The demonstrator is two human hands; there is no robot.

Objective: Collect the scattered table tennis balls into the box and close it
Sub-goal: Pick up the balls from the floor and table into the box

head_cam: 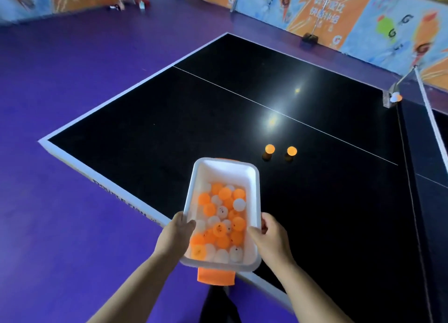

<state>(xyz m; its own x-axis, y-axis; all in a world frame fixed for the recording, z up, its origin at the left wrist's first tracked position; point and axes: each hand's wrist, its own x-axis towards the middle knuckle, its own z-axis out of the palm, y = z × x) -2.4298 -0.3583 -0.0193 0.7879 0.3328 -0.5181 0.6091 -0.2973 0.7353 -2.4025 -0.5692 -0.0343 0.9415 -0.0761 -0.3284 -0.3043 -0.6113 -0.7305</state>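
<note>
A white rectangular box (226,169) with orange latches at both ends is held over the near corner of the black table (169,109). It is open and holds several orange and white balls (224,223). My left hand (175,235) grips its left wall and my right hand (269,240) grips its right wall. Two orange balls lie on the table beyond the box, one (269,149) to the left of the other (292,151). No lid shows.
The net (429,118) and its clamp (390,97) run along the right, with a white ball (395,97) by the clamp. Purple floor (72,201) surrounds the table. Orange and blue barriers (339,14) line the far side. A dark stand (309,37) sits near them.
</note>
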